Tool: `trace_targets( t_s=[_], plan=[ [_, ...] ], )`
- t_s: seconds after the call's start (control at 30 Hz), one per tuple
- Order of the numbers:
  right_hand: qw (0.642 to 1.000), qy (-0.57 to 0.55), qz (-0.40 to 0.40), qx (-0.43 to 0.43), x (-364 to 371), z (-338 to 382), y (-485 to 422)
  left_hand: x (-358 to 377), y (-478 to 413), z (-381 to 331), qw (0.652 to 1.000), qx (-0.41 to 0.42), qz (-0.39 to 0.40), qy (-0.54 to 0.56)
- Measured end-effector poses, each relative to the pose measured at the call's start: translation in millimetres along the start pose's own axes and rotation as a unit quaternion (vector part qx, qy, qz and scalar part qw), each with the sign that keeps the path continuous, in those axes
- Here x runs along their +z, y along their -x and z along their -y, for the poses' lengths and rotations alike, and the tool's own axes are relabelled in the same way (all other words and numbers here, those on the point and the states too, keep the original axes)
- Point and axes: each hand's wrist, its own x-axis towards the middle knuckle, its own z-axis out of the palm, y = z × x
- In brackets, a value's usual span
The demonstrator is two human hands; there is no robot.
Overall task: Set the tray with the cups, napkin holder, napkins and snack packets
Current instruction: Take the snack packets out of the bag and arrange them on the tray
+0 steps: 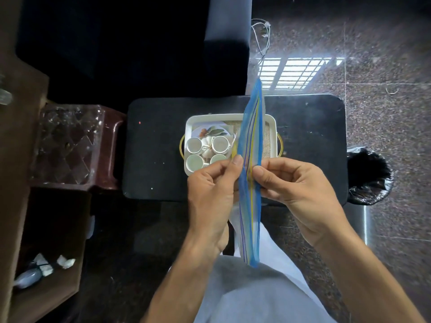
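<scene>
Head camera, watched from my remote desk: the left hand point(210, 194) and right hand point(296, 183) each pinch a blue-and-yellow-striped zip-top bag point(251, 127), held edge-on between them above a black table point(158, 159). On the table sits the white tray point(233, 117), with four white cups point(194, 145) clustered in its left half.

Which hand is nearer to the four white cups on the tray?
Left. In this view the left hand pinches the blue bag just beside the nearest cups; the right hand pinches the bag's other side, farther right, the bag between it and the cups.
</scene>
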Motion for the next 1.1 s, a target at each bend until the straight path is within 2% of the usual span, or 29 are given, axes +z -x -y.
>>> trace_targets(
  t_s=[0.23,0.47,0.9,1.0,1.1],
  plan=[
    [0.998,-0.050,-0.006,0.033,3,-2,-1,-3,-1,-4,0.995,-0.055,0.010,0.085],
    [0.991,-0.118,0.011,0.061,1,-2,-1,-9,-6,-10,0.973,-0.113,0.021,0.199],
    [0.974,-0.207,-0.064,0.067,-19,9,0,-49,-29,-29,0.921,-0.184,0.005,0.344],
    [0.974,-0.213,-0.053,0.061,-18,10,0,-57,-31,-29,0.928,-0.162,0.008,0.334],
    [0.984,-0.170,0.001,0.052,-5,12,-2,-57,-27,-24,0.955,-0.125,0.020,0.268]
  ],
)
